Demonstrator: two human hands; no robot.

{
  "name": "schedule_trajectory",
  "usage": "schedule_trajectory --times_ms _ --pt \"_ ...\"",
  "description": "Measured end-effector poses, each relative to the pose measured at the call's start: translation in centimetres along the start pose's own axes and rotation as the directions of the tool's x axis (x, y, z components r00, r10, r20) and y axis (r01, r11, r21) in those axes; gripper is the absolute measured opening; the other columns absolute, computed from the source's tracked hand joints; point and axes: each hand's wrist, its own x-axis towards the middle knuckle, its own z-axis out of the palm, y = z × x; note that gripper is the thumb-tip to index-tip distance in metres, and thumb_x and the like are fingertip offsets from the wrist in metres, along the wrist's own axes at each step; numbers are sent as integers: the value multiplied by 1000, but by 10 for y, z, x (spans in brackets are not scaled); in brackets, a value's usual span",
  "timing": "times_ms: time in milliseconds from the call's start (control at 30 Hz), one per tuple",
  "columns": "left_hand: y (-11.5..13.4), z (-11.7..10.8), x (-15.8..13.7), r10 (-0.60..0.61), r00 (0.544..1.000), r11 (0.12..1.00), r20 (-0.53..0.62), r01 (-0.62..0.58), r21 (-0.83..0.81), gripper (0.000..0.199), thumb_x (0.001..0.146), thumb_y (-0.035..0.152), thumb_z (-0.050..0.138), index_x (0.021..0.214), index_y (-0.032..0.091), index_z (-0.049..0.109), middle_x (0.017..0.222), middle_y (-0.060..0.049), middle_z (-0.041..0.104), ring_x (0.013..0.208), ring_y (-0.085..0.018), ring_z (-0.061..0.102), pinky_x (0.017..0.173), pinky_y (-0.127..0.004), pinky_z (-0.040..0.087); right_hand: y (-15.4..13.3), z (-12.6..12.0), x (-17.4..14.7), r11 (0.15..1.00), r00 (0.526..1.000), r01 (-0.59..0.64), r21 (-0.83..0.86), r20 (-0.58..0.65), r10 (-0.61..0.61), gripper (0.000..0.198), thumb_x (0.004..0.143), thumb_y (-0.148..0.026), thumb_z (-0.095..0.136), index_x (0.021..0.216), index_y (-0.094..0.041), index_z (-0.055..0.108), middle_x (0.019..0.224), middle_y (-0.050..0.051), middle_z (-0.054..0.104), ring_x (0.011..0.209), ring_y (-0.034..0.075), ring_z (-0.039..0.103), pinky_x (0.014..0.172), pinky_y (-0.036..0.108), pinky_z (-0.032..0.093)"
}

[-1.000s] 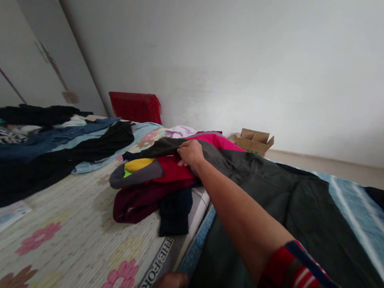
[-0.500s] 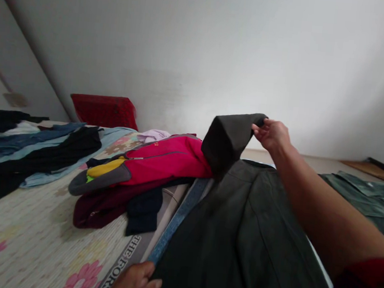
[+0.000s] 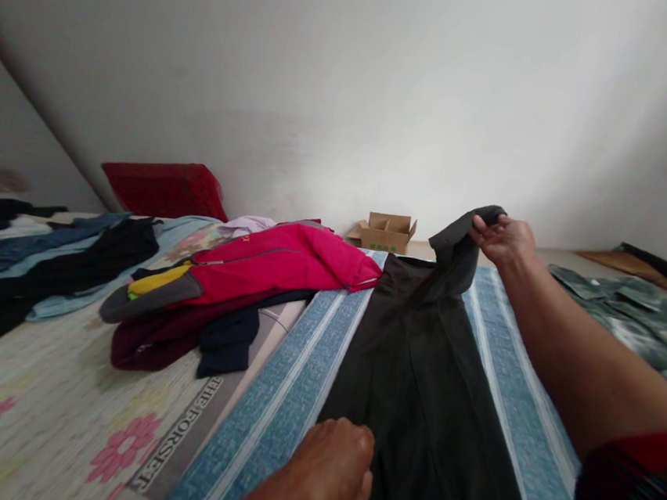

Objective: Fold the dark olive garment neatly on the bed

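Note:
A long pair of dark trousers lies lengthwise in front of me on a blue and white striped cloth. At the far end, my right hand pinches a raised, drooping flap of the trousers between thumb and fingers. Close to me, my left hand is curled into a fist at the trousers' left edge. Its fingertips are mostly hidden beneath it, and the fabric seems to be gripped there. The trousers' near end runs out of the view at the bottom.
A pink jacket lies on maroon and navy clothes to the left. Several dark and blue garments spread across the flowered mat. Against the wall stand a red box and an open cardboard box. Camouflage clothing lies at right.
The trousers have dropped and flattened onto the striped cloth, uncovering it and the cardboard box. My left hand has moved right and closed into a fist; my right hand has shifted slightly right.

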Motion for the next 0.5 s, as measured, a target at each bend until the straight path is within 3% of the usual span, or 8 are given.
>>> schedule_trajectory --times_ms 200,400,500 --pt "3 19 13 50 997 995 64 -56 85 25 74 19 46 87 11 66 89 -19 69 88 -34 65 72 -40 47 10 -18 0 994 999 -32 -104 -4 32 14 84 -7 37 80 -18 45 67 -4 53 63 15 65 63 36 55" --pt "-9 21 13 45 997 998 57 -43 -36 6 68 20 51 67 18 56 68 -5 64 63 -20 62 50 -26 35 -11 -7 0 998 984 60 13 167 -61 29 87 -11 28 66 -17 47 52 -6 45 66 11 65 69 31 49" --pt "-10 29 13 74 996 996 43 -72 -46 3 67 20 52 66 19 53 64 -3 62 61 -19 60 49 -25 32 -14 -22 2 996 990 83 -36 118 -78 32 86 -14 28 63 -18 49 53 -4 48 67 10 65 67 30 47"
